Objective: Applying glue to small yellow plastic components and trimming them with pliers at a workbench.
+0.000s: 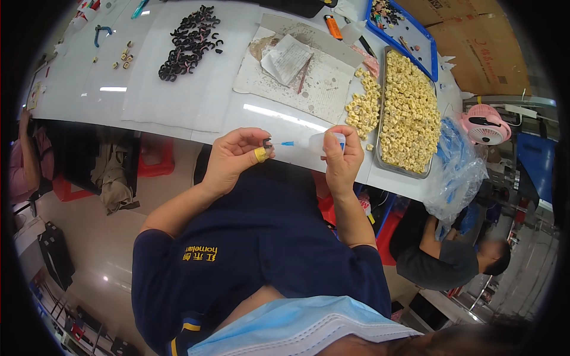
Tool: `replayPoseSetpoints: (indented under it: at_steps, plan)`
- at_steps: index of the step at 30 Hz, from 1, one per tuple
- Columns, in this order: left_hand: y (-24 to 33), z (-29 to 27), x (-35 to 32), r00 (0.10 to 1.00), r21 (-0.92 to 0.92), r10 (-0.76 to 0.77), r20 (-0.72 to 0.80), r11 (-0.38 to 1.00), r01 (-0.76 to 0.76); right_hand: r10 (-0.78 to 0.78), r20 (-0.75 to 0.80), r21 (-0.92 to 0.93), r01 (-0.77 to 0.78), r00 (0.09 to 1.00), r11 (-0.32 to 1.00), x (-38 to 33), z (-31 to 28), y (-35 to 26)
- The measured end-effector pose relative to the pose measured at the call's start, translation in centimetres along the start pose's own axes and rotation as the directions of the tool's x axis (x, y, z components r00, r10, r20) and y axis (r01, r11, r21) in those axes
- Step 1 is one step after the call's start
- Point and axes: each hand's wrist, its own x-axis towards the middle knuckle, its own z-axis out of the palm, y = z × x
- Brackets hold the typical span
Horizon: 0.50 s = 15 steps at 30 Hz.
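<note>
Just over the near edge of the white table (196,127), my left hand (231,157) pinches a small dark curved piece (266,143) between thumb and fingers. A yellow band (260,155) wraps a digit of that hand. My right hand (344,159) is closed round a white squeeze bottle (317,142), held sideways. From the bottle a thin needle with a blue base (287,143) points left, its tip at the dark piece. Whether the tip touches the piece, I cannot tell.
Dark curved pieces (190,47) lie in a heap at the back left. A cardboard tray (320,98) holds folded paper (288,59). Right of it, a clear tray (380,148) brims with cream cube-like pieces (409,113). Beyond are a plastic bag (457,172), a pink fan (485,126) and a seated person (451,258).
</note>
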Motion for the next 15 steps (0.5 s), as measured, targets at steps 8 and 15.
replayPoseSetpoints:
  at_steps: [8, 15]
  plan:
    - [-0.3, -0.1, 0.2, 1.000, -0.001, -0.021, -0.013, 1.000, 0.021, 0.014, -0.169, -0.021, -0.018, 0.986, 1.000, 5.4, 0.0, 3.3]
    - [-0.6, -0.4, -0.2, 0.998, 0.023, -0.057, -0.019, 0.998, 0.058, -0.083, -0.107, -0.683, -0.013, 0.991, 0.730, 8.4, 0.3, 4.4]
